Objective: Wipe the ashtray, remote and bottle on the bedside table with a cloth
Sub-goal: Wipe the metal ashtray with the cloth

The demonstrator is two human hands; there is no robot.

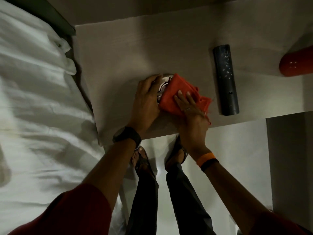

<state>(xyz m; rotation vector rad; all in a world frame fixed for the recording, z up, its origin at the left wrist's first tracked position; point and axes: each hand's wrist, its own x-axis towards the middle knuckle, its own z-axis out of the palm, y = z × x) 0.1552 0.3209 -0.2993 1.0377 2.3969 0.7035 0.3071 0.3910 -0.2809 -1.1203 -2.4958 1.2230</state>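
Right hand (191,114) lies flat, fingers extended, pressing a folded orange cloth (179,95) down onto the ashtray (163,85); the palm and fingers pin the fabric rather than pinch it, and whether the thumb is hooked under the fold cannot be told. Left hand (146,99) cups the ashtray from its nine o'clock side, fingers curled around the rim to steady it, thumb hidden. The ashtray, a shiny metal dish of which only a crescent shows between hand and cloth, sits near the front edge of the bedside table (122,53), roughly at the table's centre. At three o'clock from the ashtray, just beside the cloth's trailing corner but not touching it, the dark remote (226,78) lies lengthwise, buttons up. Farther out at about two o'clock, well apart and cut by the frame edge, stands the red rounded bottle (296,63). At nine o'clock of the table the white bed linen (33,99) runs along its side. Progress, as judged from this arrangement: the first of three items is under the cloth and its wiping appears under way; neither hand is at the remote or bottle, so both are probably yet to be wiped, though their surfaces are too dim to confirm.
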